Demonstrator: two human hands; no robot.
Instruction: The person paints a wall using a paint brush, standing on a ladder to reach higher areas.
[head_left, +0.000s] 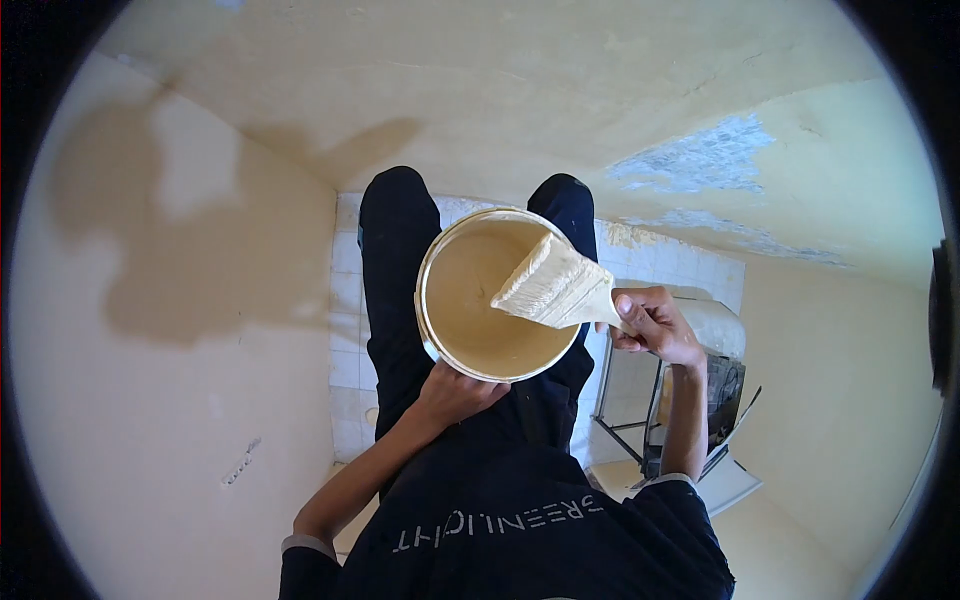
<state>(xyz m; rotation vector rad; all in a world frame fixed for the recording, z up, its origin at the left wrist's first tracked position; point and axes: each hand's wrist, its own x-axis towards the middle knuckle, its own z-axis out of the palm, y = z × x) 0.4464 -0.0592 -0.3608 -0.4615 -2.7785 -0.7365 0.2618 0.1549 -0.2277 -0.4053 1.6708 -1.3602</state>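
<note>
A round bucket point(428, 318) with cream paint point(475, 325) inside stands out in front of my body, between my legs. My left hand point(458, 393) is closed at the near side of the bucket, its fingertips hidden beneath the rim. Over the bucket's right part is a wide brush point(552, 285), its bristles coated in the same cream paint. The fingers of my right hand point(655, 325) are wrapped round the brush's handle, just right of the rim.
Beige walls point(270, 400) surround me, with a bluish peeled patch point(700, 158) at the upper right. White tiles point(346, 345) show below. On the right, a metal-framed object point(625, 440) and a dark bundle point(724, 395) lie near my right forearm.
</note>
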